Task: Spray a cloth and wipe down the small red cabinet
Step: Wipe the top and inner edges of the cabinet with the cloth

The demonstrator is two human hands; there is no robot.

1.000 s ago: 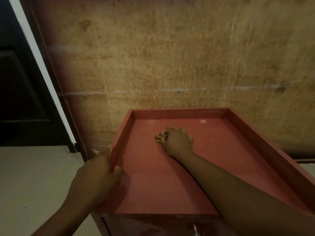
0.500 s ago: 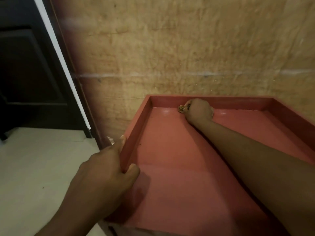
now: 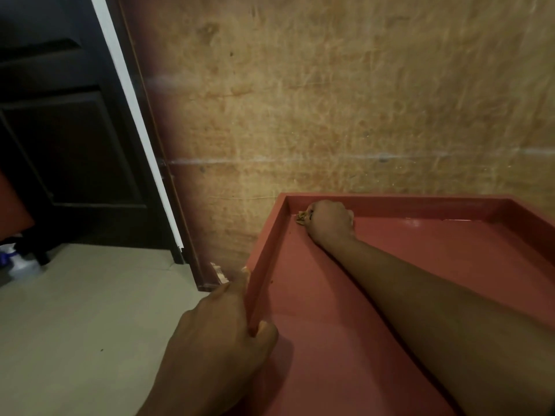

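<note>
The small red cabinet's top point(image 3: 330, 340) is a shallow red tray with raised rims, filling the lower right of the head view. My right hand point(image 3: 329, 220) is fisted around a small yellowish patterned cloth point(image 3: 302, 217), pressed onto the surface in the far left corner by the back rim. Only a bit of cloth pokes out past the knuckles. My left hand point(image 3: 222, 334) grips the cabinet's left rim near the front, thumb inside the tray and fingers outside.
A scuffed tan wall point(image 3: 330, 100) stands right behind the cabinet. A dark door point(image 3: 69, 139) with a white edge strip is at the left. A spray bottle point(image 3: 12, 256) stands on the pale floor point(image 3: 75, 325) at the far left.
My right hand has slid the cloth from the middle of the tray up to the back rim, then left into the corner. My left hand has stayed on the left rim.
</note>
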